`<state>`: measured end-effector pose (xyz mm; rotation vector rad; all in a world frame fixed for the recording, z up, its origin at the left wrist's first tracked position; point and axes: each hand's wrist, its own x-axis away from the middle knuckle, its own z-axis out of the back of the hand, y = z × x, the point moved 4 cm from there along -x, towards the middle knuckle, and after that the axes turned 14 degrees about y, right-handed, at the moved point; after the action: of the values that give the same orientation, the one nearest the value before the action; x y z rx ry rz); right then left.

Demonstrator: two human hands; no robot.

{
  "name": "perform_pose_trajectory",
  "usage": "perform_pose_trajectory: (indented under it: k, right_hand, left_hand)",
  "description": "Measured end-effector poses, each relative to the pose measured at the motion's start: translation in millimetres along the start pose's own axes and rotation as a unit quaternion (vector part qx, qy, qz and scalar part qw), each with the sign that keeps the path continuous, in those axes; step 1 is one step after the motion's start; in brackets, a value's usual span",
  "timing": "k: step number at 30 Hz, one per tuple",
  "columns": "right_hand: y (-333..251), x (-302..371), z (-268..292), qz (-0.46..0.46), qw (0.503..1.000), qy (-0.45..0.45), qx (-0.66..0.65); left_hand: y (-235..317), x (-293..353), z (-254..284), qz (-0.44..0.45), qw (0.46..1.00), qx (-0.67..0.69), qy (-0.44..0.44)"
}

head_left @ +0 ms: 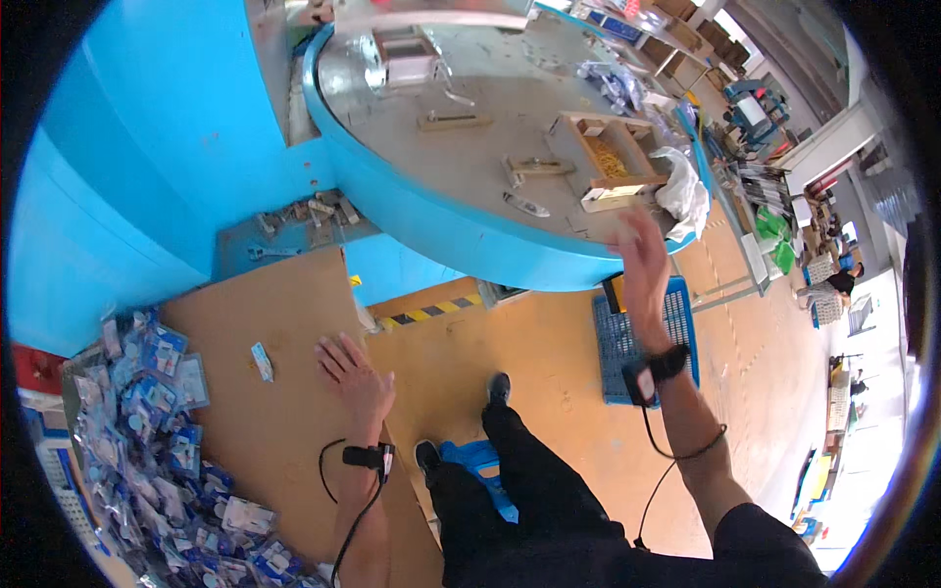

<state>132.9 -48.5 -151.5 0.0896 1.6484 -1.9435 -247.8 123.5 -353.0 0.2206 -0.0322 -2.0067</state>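
Note:
My left hand (355,380) is open with its fingers spread over a brown cardboard sheet (284,323), and nothing is in it. To its left on the cardboard lies a small white and blue packet (262,362). My right hand (643,269) is raised by the edge of the round blue-rimmed table (470,235). Its fingers are somewhat blurred but look stretched out, with nothing visible in them. Just beyond them stands a wooden box (588,157) holding small yellowish pieces, with a crumpled white plastic bag (683,191) to its right.
A large heap of clear-bagged blue and white packets (167,431) fills the far left. Under my right forearm a blue plastic basket (618,343) stands on the floor. Metal tools and small blocks (524,167) lie on the round table. A blue machine housing (176,127) rises at the back left.

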Motion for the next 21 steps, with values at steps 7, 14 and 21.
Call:
perform_pose_trajectory:
  k: [7, 14, 21]
  right_hand:
    - [24, -181, -305, -0.077, 0.933, -0.202, -0.287]
    - [49, -292, -474, 0.471, 0.846, -0.112, 0.223]
    - [87, -339, -565, -0.074, 0.599, -0.494, -0.626]
  left_hand:
    - [2, -1, 0, 0.021, 0.999, 0.002, -0.027]
    - [10, -7, 8, 0.045, 0.995, -0.002, -0.091]
    - [9, -11, 3, 0.034, 0.997, -0.008, -0.073]
